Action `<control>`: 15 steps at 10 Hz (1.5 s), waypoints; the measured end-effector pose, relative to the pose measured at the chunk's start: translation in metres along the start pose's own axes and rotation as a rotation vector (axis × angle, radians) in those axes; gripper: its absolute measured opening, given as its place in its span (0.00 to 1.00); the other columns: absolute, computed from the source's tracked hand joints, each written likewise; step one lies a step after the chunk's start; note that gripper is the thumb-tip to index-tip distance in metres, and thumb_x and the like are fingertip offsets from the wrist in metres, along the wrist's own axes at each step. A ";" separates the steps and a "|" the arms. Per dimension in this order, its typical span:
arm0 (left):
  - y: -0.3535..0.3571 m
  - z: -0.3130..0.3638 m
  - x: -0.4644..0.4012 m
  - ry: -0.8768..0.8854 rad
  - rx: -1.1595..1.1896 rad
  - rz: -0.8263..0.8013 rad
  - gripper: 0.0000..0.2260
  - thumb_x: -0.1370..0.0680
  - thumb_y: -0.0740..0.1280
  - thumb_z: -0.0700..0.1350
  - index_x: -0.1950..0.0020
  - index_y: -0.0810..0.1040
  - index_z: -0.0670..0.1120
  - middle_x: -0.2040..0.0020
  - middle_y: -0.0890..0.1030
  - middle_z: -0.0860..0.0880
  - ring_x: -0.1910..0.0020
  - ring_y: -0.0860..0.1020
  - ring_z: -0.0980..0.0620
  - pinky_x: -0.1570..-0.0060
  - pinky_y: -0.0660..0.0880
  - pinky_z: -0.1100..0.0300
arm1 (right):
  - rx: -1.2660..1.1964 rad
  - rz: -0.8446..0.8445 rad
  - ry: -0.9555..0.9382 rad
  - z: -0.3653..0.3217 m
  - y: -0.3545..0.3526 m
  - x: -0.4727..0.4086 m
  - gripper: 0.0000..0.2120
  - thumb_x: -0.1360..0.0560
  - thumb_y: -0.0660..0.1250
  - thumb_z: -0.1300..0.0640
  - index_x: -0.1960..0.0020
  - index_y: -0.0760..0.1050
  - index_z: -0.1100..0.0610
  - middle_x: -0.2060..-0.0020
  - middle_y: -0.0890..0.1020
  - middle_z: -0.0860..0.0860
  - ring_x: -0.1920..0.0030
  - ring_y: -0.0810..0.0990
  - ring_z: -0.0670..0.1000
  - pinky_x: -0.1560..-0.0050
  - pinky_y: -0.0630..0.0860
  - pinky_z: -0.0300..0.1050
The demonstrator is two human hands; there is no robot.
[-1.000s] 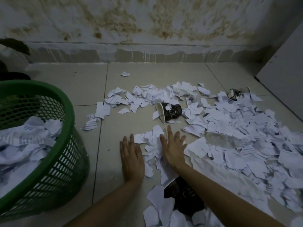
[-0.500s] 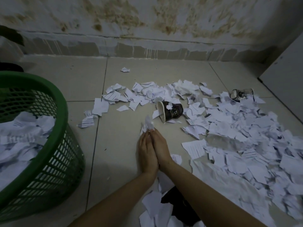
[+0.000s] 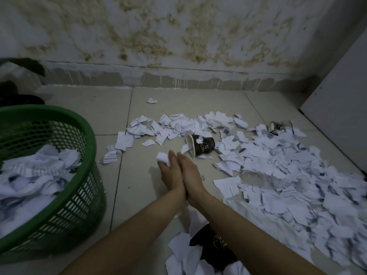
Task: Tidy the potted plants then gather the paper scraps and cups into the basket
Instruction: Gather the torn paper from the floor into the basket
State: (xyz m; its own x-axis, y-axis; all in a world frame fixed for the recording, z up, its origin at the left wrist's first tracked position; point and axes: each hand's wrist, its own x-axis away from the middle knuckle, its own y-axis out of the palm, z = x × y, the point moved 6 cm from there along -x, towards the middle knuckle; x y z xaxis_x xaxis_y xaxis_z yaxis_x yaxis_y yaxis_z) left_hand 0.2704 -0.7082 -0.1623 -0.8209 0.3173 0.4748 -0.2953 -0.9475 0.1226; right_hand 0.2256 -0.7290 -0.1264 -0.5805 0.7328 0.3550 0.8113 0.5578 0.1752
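Both hands are pressed palm to palm low over the floor (image 3: 127,195), fingers straight and pointing away toward the wall. The left hand (image 3: 170,175) and right hand (image 3: 191,175) clamp a wad of paper scraps (image 3: 163,158) between them; the wad protrudes at the fingertips on the left side, and how much more lies between the palms is hidden.

The dark paper cup (image 3: 201,145) lies on its side just beyond the fingertips. Its long axis runs left to right and its white rim faces left.

A second cup (image 3: 278,127) lies tipped at the far right among the scattered paper (image 3: 288,175).

The green basket (image 3: 59,120) stands well to the left, partly filled with paper.
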 end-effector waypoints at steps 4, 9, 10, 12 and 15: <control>0.005 0.048 0.016 -0.039 -0.022 -0.093 0.17 0.18 0.52 0.41 0.41 0.72 0.29 0.40 0.74 0.30 0.41 0.74 0.37 0.54 0.72 0.57 | 0.185 0.040 -0.182 -0.052 0.009 0.019 0.06 0.21 0.58 0.55 0.56 0.71 0.54 0.63 0.76 0.48 0.62 0.75 0.45 0.62 0.71 0.38; -0.023 0.172 0.056 0.231 0.107 0.028 0.17 0.19 0.54 0.42 0.58 0.76 0.35 0.60 0.79 0.41 0.57 0.77 0.44 0.59 0.72 0.56 | -0.039 -0.061 -0.376 -0.139 0.068 0.039 0.15 0.24 0.63 0.62 0.69 0.69 0.58 0.81 0.71 0.45 0.78 0.70 0.44 0.72 0.69 0.35; -0.054 0.204 0.053 0.302 0.148 0.089 0.19 0.20 0.55 0.42 0.70 0.70 0.43 0.71 0.73 0.49 0.70 0.72 0.52 0.71 0.66 0.61 | -0.036 -0.161 -0.387 -0.149 0.111 0.044 0.16 0.23 0.62 0.61 0.69 0.68 0.58 0.78 0.69 0.49 0.73 0.69 0.47 0.66 0.67 0.41; -0.141 0.255 0.041 0.432 0.199 0.223 0.16 0.21 0.56 0.42 0.69 0.69 0.45 0.69 0.73 0.47 0.63 0.74 0.46 0.59 0.70 0.57 | -0.024 -0.341 -0.452 -0.149 0.204 0.064 0.14 0.21 0.60 0.57 0.66 0.71 0.53 0.75 0.75 0.45 0.71 0.73 0.42 0.69 0.71 0.33; -0.256 0.237 -0.010 0.254 -0.278 0.308 0.18 0.19 0.53 0.45 0.39 0.73 0.34 0.42 0.77 0.34 0.43 0.75 0.37 0.39 0.72 0.46 | 0.409 -0.632 -0.242 -0.081 0.289 0.067 0.08 0.20 0.54 0.58 0.48 0.69 0.61 0.65 0.72 0.52 0.66 0.72 0.47 0.75 0.70 0.33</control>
State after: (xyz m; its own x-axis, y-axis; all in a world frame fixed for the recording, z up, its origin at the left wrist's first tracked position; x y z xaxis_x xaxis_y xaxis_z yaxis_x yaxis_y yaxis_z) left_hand 0.4704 -0.4782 0.0080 -0.9739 0.0562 0.2201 -0.1106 -0.9635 -0.2436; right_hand 0.4263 -0.5501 0.0222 -0.9599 0.2679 0.0830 0.2603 0.9612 -0.0914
